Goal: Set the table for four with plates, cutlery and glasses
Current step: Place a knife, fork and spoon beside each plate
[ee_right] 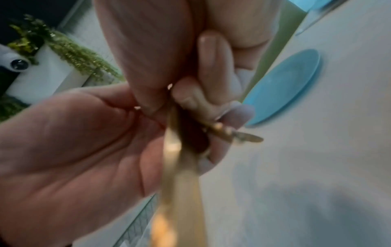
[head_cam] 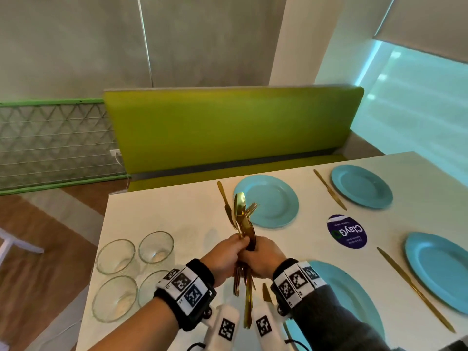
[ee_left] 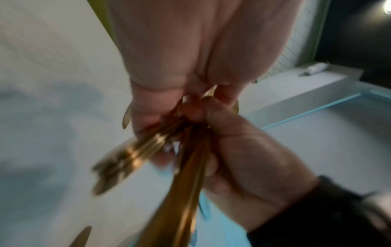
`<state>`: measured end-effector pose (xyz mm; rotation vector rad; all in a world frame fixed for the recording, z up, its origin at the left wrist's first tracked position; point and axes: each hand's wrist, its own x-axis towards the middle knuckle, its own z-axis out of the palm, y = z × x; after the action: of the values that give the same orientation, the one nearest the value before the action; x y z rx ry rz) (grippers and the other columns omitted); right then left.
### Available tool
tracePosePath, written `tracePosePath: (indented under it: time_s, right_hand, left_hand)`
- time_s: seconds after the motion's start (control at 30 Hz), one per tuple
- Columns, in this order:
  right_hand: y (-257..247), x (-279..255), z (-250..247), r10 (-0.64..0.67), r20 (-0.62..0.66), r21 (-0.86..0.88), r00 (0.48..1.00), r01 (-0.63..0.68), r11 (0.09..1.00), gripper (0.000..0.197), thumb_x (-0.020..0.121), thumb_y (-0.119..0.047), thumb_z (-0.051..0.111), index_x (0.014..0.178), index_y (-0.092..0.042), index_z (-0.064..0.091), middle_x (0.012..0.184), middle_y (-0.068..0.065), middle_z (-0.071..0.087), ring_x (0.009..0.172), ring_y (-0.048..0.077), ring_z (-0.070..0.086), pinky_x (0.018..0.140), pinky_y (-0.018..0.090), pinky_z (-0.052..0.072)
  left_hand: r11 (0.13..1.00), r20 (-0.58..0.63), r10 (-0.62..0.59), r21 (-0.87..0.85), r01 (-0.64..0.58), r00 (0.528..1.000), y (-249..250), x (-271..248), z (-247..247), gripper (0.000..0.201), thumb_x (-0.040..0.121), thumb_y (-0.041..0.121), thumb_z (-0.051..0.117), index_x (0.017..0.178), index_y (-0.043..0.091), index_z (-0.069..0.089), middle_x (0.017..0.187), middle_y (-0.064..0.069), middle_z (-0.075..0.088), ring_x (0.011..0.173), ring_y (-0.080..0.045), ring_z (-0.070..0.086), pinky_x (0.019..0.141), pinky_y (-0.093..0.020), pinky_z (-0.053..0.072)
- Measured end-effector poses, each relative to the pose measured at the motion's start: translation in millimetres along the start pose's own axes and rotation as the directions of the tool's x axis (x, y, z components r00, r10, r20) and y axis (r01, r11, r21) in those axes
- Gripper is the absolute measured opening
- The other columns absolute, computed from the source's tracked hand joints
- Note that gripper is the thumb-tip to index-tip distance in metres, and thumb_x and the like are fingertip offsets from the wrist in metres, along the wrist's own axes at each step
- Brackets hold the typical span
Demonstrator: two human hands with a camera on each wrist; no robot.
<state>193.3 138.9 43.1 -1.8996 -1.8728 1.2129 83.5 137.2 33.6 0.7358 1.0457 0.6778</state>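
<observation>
Cutlery (head_cam: 243,224) is bunched upright above the table (head_cam: 177,219); from the left I see four bowls (head_cam: 115,257), my left hand (head_cam: 222,259) and right hand (head_cam: 263,257) both curled around it, then blue plates (head_cam: 268,201) with knives (head_cam: 329,190).

The cutlery bundle (head_cam: 243,221) and the knives (head_cam: 329,189) laid beside the plates are gold-toned metal with a polished, reflective finish; the plates (head_cam: 269,200) are turquoise with a smooth, faintly glossy surface. The bowls (head_cam: 116,256) are clear glass with lightly textured walls, standing on a smooth, matt white tabletop (head_cam: 177,216) that carries a glossy purple printed sticker (head_cam: 346,231). The bench back (head_cam: 228,127) is smooth green upholstery with a soft sheen, the floor (head_cam: 38,262) wood-grained, and the wristbands (head_cam: 186,286) black fabric bearing white printed markers.
</observation>
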Motion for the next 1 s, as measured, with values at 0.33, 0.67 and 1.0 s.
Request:
tracePosePath:
  time_s: [0.33,0.67,1.0]
  right_hand:
    - [27,0,-13,0.051,0.089,0.287,0.995,-0.075,0.955,0.019,0.089,-0.014,0.057,0.070,-0.017,0.059,0.049,-0.002,0.060,0.036,0.006,0.054,0.049,0.018,0.050]
    - [40,3,-46,0.123,0.030,0.659,0.992,-0.112,0.744,0.003,0.083,0.000,0.065,0.081,-0.002,0.065,0.058,0.008,0.058,0.040,0.011,0.054,0.044,0.020,0.050]
    - [57,9,-78,0.219,-0.062,0.840,0.974,-0.068,0.539,0.009,0.083,0.001,0.064,0.076,-0.001,0.059,0.060,0.006,0.052,0.042,0.009,0.052,0.044,0.016,0.050]
  left_hand:
    - [0.986,0.094,0.033,0.157,-0.048,0.995,-9,17,10,0.022,0.101,0.017,0.028,0.107,0.006,0.047,0.063,-0.013,0.057,0.045,-0.023,0.052,0.051,-0.029,0.044]
    - [0.967,0.040,0.055,0.249,-0.063,0.998,-6,28,22,0.026,0.100,0.019,0.031,0.110,0.016,0.055,0.072,-0.007,0.056,0.060,-0.015,0.052,0.054,-0.028,0.045]
    - [0.970,0.116,0.017,0.240,-0.044,0.993,-6,27,43,0.029,0.101,0.028,0.030,0.096,0.010,0.053,0.063,-0.001,0.043,0.041,-0.006,0.038,0.050,-0.022,0.041]
